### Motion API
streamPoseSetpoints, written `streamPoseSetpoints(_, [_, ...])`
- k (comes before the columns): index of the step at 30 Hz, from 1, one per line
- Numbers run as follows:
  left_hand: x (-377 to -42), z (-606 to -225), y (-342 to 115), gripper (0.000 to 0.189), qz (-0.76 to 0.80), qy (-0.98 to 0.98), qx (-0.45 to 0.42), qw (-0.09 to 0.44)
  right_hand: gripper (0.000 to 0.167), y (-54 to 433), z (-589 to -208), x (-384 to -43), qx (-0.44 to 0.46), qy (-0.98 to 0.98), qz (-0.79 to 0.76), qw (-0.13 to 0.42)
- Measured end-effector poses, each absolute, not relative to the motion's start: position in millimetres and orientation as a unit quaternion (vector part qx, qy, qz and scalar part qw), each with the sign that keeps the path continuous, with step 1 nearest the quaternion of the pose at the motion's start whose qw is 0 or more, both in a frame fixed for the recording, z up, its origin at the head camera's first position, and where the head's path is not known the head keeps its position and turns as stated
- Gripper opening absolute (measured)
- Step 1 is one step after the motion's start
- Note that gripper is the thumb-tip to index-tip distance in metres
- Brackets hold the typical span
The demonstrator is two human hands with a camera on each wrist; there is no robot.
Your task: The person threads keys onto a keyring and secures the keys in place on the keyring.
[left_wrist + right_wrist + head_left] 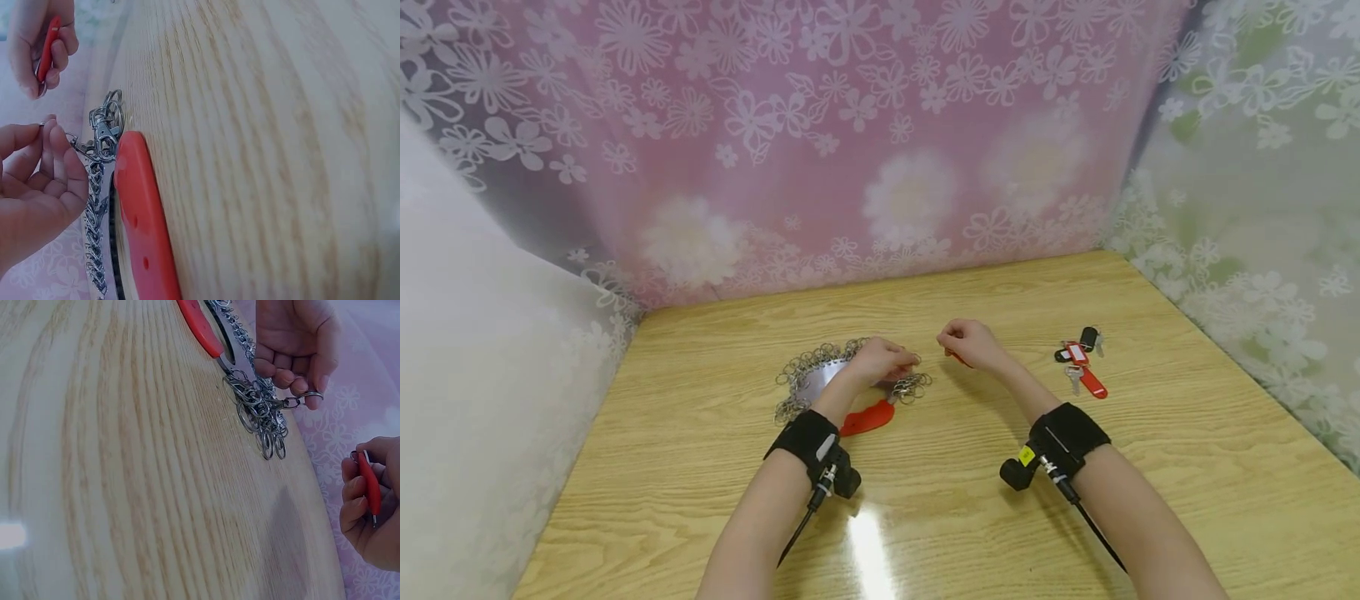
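My left hand (877,362) is over a silvery plate (814,383) edged with many metal rings and chain links. Thumb and finger pinch a split key ring (311,395), which a short chain links to a cluster of rings (257,406). A red handle (147,212) runs along the plate's near side. To the right, slightly above the table, my right hand (973,343) holds a red key tag (370,484) with a small ring at its upper end. A metal tip shows at the tag's lower end; the curled fingers hide the rest. The two hands are apart.
On the wood-grain table (940,500), several keys with red and black tags (1078,357) lie to the right. Flowered cloth (865,167) hangs behind the table and along its right side. Each wrist wears a black strap with a camera and cable.
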State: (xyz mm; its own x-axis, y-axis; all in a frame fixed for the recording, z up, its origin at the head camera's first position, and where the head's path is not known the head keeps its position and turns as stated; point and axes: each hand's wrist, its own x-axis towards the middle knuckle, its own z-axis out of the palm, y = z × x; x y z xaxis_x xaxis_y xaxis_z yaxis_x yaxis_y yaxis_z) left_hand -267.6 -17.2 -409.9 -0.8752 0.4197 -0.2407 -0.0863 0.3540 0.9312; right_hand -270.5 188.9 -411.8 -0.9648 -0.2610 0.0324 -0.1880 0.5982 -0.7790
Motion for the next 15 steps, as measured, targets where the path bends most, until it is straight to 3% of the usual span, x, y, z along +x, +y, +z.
streamPoseSetpoints(15, [-266.4, -412.4, -15.5, 0.022, 0.522, 0.836, 0.089, 0.147, 0.023, 169.9, -412.5, -273.6, -0.131, 0.895, -0.421, 0.061])
